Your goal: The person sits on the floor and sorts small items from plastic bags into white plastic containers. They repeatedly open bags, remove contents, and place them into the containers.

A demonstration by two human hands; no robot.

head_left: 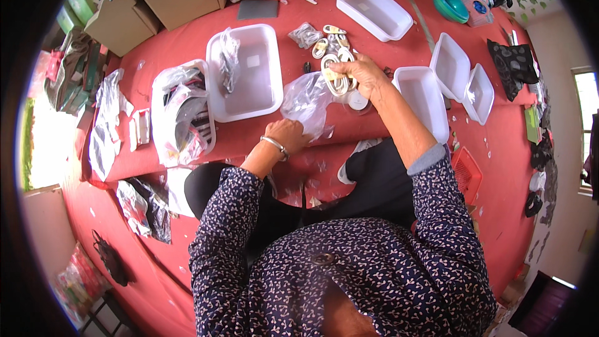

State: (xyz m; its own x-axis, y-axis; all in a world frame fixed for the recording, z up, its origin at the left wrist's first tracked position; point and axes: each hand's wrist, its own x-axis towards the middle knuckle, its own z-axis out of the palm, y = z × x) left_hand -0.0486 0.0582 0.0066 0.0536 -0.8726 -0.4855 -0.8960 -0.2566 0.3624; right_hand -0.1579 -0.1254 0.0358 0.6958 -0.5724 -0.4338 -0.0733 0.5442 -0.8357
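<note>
1. Right hand (362, 75) rests on a coiled white cable (337, 78); fingers curl closed around it, on the red table (237, 137).
2. Left hand (288, 134) pinches the near edge of a clear plastic bag (306, 101), fingers closed on the film.
3. Bag lies just left of the cable, touching it, between the two hands.
4. More white coils (331, 40) sit just beyond the right hand.
</note>
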